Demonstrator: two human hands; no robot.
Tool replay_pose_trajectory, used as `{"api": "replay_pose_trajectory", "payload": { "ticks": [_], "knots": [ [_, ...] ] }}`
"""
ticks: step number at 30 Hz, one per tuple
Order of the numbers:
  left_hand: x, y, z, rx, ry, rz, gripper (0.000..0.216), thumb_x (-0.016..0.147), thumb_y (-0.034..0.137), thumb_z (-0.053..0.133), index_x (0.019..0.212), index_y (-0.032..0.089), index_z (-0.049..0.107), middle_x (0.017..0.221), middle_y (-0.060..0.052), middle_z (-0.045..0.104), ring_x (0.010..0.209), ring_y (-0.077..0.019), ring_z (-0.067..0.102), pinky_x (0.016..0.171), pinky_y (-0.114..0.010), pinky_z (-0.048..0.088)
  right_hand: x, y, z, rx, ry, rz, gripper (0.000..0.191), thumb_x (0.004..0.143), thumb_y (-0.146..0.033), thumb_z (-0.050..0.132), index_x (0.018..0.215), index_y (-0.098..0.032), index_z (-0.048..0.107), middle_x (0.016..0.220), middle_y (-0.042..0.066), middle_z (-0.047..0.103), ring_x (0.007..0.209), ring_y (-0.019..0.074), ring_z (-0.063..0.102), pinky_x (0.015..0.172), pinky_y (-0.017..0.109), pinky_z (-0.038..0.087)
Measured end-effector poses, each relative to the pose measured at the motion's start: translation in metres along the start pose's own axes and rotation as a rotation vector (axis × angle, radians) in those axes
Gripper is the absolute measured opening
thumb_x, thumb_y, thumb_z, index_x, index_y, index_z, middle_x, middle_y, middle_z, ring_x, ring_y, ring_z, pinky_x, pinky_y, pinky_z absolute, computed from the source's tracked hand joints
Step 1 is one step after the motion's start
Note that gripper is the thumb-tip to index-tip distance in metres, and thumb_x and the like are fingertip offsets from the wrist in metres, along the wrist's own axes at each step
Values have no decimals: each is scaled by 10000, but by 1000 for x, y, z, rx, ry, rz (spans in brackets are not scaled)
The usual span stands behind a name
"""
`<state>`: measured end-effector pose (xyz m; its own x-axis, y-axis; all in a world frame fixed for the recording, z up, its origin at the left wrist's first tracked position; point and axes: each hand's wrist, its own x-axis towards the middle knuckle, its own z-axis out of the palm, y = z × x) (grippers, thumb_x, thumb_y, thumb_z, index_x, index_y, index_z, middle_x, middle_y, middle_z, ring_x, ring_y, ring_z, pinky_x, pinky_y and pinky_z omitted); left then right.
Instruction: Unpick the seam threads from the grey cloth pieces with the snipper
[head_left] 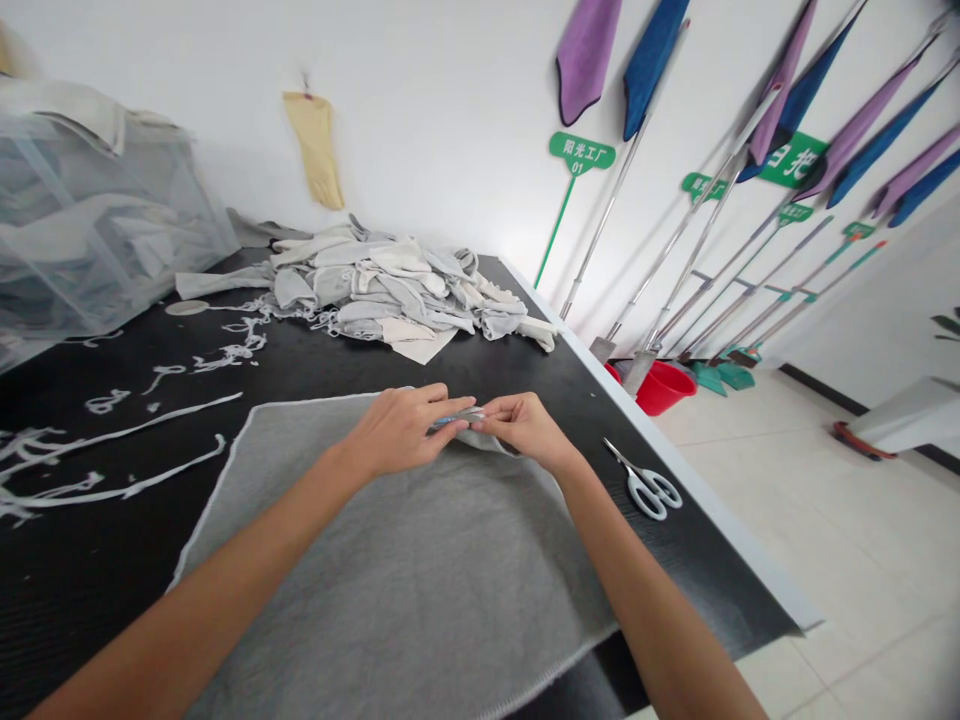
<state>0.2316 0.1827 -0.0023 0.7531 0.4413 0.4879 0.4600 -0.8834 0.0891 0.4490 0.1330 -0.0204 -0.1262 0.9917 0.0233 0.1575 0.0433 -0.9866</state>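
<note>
A large grey cloth (420, 560) with a white stitched edge lies spread on the black table. At its far edge, my left hand (401, 428) is closed with a slim, silvery and blue tool (456, 418) between thumb and fingers; its exact kind is hard to make out. The tool's tip points right, toward my right hand (525, 428), whose thumb and fingers pinch the raised edge of the grey cloth. Both hands are close together, with the tool between them. To the right of my right hand, scissors (646, 482) with light grey handles lie on the table.
A heap of grey and cream cloths (390, 280) sits at the back of the black table (517, 365). White fabric strips and threads (120, 480) lie at left, below a clear plastic bin (112, 230). Mops hang along the wall above a red bucket (664, 387).
</note>
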Motion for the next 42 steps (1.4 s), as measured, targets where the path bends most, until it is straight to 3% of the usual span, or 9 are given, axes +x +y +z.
{"api": "replay_pose_trajectory", "payload": {
  "ticks": [6, 24, 42],
  "knots": [
    [1, -1, 1, 22, 22, 53, 350, 984, 395, 479, 1278, 287, 635, 908, -1, 663, 762, -153, 650, 606, -273, 416, -1, -3, 2, -5, 11, -5, 413, 639, -460, 834, 804, -96, 730, 556, -23, 561, 475, 44, 326, 447, 210, 196],
    [2, -2, 2, 1, 42, 106, 311, 986, 350, 491, 1215, 241, 670, 884, 0, 677, 759, -150, 653, 596, -269, 402, -6, -13, 5, -6, -21, 24, 391, 626, -451, 836, 744, -108, 687, 477, -86, 420, 429, 29, 261, 428, 222, 144],
    [3, -3, 15, -223, 34, 1, 289, 975, 290, 501, 1150, 203, 715, 854, -23, 675, 779, -160, 645, 701, -282, 442, -4, -8, 7, 29, 14, 35, 400, 599, -435, 855, 780, -103, 724, 507, -62, 496, 440, 33, 287, 430, 216, 170]
  ]
}}
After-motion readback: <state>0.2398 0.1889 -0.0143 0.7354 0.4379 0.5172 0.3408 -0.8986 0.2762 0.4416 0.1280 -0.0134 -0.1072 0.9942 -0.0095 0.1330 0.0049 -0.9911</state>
